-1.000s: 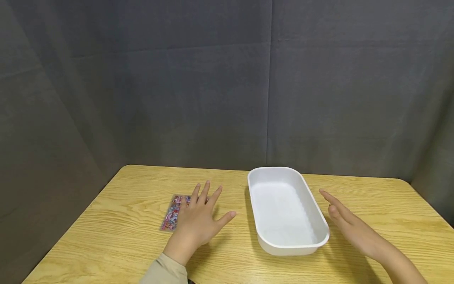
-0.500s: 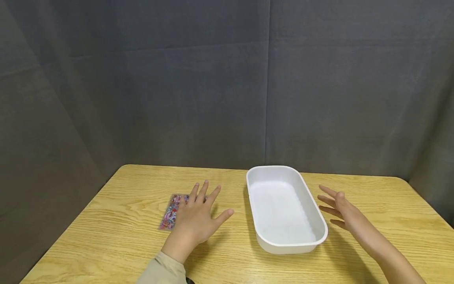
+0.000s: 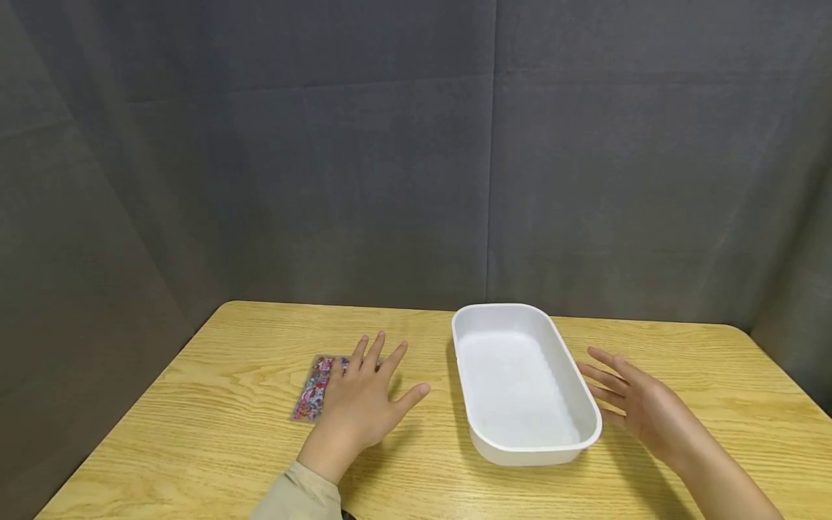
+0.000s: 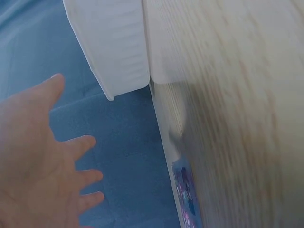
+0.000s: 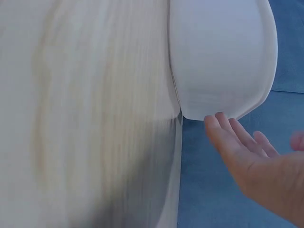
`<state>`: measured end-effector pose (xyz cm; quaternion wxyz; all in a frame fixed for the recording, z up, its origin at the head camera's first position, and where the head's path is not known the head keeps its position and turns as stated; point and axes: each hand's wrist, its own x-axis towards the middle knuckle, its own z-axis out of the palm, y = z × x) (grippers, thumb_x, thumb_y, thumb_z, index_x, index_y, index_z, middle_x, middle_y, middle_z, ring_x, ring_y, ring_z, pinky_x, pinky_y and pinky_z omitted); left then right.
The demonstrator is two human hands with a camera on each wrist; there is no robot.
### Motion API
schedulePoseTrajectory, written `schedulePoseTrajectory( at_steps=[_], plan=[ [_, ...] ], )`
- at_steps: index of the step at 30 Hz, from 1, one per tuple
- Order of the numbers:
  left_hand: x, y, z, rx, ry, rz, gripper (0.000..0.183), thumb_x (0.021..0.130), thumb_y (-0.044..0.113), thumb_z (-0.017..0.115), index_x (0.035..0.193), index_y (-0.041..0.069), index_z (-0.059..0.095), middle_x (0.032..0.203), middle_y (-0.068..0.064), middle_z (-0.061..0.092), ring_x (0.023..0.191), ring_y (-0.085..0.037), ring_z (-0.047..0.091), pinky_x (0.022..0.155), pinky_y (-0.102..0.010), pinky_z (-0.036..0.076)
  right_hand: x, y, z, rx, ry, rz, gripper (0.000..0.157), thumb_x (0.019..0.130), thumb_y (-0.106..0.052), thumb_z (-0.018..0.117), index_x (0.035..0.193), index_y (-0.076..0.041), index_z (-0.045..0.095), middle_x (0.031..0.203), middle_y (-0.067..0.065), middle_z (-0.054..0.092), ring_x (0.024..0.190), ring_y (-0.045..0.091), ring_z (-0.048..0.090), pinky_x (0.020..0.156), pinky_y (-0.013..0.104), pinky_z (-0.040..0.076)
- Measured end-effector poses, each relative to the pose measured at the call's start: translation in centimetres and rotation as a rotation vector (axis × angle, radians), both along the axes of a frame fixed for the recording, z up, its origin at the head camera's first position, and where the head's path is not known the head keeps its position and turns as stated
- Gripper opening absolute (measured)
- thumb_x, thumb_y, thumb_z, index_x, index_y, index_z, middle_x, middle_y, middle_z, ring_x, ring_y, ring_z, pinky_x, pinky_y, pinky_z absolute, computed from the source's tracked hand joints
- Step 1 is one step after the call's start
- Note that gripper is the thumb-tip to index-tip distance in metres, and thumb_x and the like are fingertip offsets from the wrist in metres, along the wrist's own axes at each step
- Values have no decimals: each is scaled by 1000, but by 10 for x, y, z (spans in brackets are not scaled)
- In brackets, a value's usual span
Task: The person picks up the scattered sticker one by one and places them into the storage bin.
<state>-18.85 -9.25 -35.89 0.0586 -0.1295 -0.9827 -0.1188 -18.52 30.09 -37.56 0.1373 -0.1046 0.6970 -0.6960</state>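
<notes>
In the head view a white rectangular tub [image 3: 513, 383] with rounded corners and bare inside stands on the wooden table, right of centre. My left hand [image 3: 360, 404] hovers with spread fingers over the table, left of the tub, holding nothing. Partly hidden behind it lies a flat, clear-edged packet [image 3: 313, 393] with a busy red, purple and blue pattern. My right hand [image 3: 650, 412] is beside the tub's right wall, fingers extended toward it, palm empty. In the right wrist view those fingertips [image 5: 219, 115] overlap the tub's lower edge.
The light wooden table [image 3: 195, 433] has rounded back corners. A dark grey curtain [image 3: 364, 180] hangs behind it and along the left side. A beige sleeve [image 3: 302, 495] covers the left forearm.
My right hand has turned at the wrist, from edge-on to fingers fanned toward the tub. The left hand, packet and tub stay nearly where they were.
</notes>
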Motion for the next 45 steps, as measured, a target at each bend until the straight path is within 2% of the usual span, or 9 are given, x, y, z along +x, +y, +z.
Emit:
schedulePoseTrajectory(
  at_steps=[3, 5, 12, 18, 21, 25, 30, 36, 45],
  plan=[
    [0, -1, 0, -4, 5, 0, 76, 95, 73, 36, 156, 27, 34, 163, -10, 21, 149, -36, 16, 112, -67, 17, -1, -3, 0, 44, -59, -16, 60, 110, -40, 29, 159, -10, 14, 157, 12, 32, 117, -1, 53, 95, 28, 49],
    [0, -2, 1, 2, 7, -2, 76, 95, 72, 37, 156, 27, 34, 163, -10, 21, 149, -36, 15, 112, -67, 18, -2, -6, 0, 63, -80, -28, 64, 109, -37, 34, 159, -4, 9, 159, 17, 24, 117, -1, 52, 95, 29, 48],
    [0, -5, 3, 29, 29, -24, 76, 95, 71, 37, 156, 24, 35, 162, -11, 22, 149, -35, 14, 111, -68, 20, -2, -9, -4, 25, -100, -36, 65, 105, -19, 49, 156, 3, 15, 135, -7, 54, 115, 7, 59, 94, 30, 51],
    [4, -7, 5, 53, 33, -43, 73, 97, 67, 41, 154, 22, 38, 162, -11, 24, 149, -35, 14, 112, -67, 18, 1, -13, -4, 110, -76, -43, 69, 100, -14, 57, 152, 11, 19, 150, 18, 41, 113, 9, 60, 93, 33, 52],
    [7, -10, 6, 69, 35, -57, 72, 97, 65, 43, 154, 21, 40, 161, -10, 27, 149, -35, 17, 113, -65, 20, 1, -14, -4, 136, -76, -36, 69, 100, -15, 58, 152, 12, 20, 153, 24, 35, 113, 8, 60, 93, 33, 52],
    [9, -13, 7, 96, 43, -99, 69, 98, 61, 45, 153, 19, 40, 159, -9, 31, 147, -34, 23, 113, -62, 23, 0, -12, -4, 133, -72, -8, 70, 100, -15, 58, 152, 13, 18, 152, 21, 38, 113, 8, 60, 93, 34, 53],
    [5, -21, 7, 124, 95, -152, 60, 100, 52, 52, 148, 18, 48, 153, -8, 42, 142, -32, 35, 110, -60, 31, -2, -6, -3, 107, -49, 55, 67, 102, -13, 54, 150, 17, 17, 140, 8, 52, 114, 8, 60, 93, 31, 52],
    [2, -30, 7, 99, 145, -161, 51, 98, 48, 59, 141, 21, 56, 146, -3, 52, 135, -27, 46, 106, -59, 38, -1, -1, -3, 107, -25, 103, 61, 104, -13, 50, 148, 18, 20, 132, -1, 59, 114, 11, 61, 93, 30, 52],
    [-9, -49, 1, 56, 105, -267, 45, 98, 39, 62, 140, 20, 58, 143, -1, 54, 131, -28, 51, 103, -65, 37, 1, 1, -4, 93, -48, 107, 59, 104, -12, 50, 149, 16, 22, 130, -1, 61, 113, 12, 62, 93, 31, 52]
  ],
)
